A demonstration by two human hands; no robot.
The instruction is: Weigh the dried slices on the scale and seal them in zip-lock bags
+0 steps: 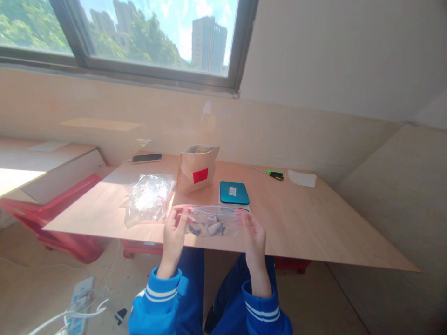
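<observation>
**Both hands pinch a small clear bag at the table's near edge**

Blue sleeves with white stripes lead up to the left hand and right hand, each closed on one end of a small clear plastic zip bag holding dark pieces. Just behind the bag sits a teal square scale; behind-left of the scale stand a brown paper pouch and crumpled clear bags.

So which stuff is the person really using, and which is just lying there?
In use:
- small clear bag with dark pieces inside
- left hand and right hand, pinching its two ends

Just lying on the table:
- heap of clear bags
- brown paper pouch
- teal scale
- phone
- screwdriver
- white paper
</observation>
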